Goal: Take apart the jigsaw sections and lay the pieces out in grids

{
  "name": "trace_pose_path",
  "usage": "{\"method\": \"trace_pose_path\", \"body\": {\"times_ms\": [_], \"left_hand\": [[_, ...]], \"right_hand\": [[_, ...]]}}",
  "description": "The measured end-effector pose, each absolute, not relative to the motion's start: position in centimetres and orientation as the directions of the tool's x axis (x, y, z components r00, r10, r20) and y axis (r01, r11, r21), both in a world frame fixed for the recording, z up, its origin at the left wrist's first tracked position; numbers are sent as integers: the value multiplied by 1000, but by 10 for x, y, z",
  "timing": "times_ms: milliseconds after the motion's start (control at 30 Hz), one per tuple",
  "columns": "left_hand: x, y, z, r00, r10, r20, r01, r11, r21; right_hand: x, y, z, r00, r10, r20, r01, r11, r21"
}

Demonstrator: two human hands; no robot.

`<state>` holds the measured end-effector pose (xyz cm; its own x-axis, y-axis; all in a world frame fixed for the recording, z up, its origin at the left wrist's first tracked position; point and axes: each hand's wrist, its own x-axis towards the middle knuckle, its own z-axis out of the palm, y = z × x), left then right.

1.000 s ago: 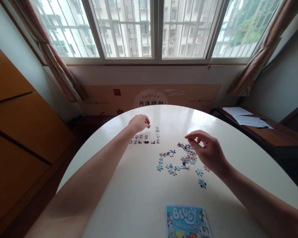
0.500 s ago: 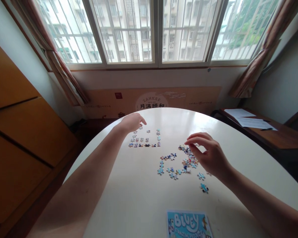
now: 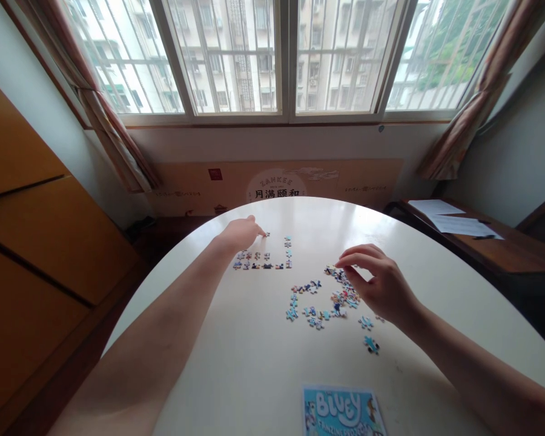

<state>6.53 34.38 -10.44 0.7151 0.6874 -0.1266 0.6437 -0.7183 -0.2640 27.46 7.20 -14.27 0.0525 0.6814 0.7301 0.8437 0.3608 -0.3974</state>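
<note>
My left hand (image 3: 244,234) reaches to the far side of the white round table, most fingers curled together. Its fingertips are on a small puzzle piece (image 3: 267,234), partly covered by them. Close below are rows of puzzle pieces (image 3: 267,266) forming part of a frame; my hand hides some at the upper left. Over the right edge of a loose pile of puzzle pieces (image 3: 344,295) hovers my right hand (image 3: 379,278). Its thumb and index finger curve to a near pinch, and whatever is between the tips, if anything, is too small to make out.
A blue Bluey booklet or box (image 3: 343,412) lies at the near edge of the table (image 3: 218,363). Several stray pieces (image 3: 371,344) sit below my right hand. Papers and a pen rest on a brown side desk (image 3: 490,254) at right; a wooden cabinet (image 3: 18,272) stands at left.
My left hand has come down onto the loose puzzle piece, which has shifted slightly away and to the left. My right hand has stayed nearly still. The view has moved slightly.
</note>
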Motion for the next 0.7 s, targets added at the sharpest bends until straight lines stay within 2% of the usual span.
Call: {"method": "trace_pose_path", "body": {"times_ms": [133,333,533,700], "left_hand": [[63,348,-107,693,710,-127,673,-700,-240],[61,360,-115,718,696,-24,683,-711,-167],[64,357,-117,704,700,-120,683,-713,-157],[65,353,-114,720,685,-112,662,-726,-185]], "right_hand": [[275,72,-143,57,683,728,847,354,-397],[277,71,-143,60,678,733,854,345,-389],[277,72,-145,48,697,715,858,337,-387],[279,71,-144,16,737,676,858,337,-387]]}}
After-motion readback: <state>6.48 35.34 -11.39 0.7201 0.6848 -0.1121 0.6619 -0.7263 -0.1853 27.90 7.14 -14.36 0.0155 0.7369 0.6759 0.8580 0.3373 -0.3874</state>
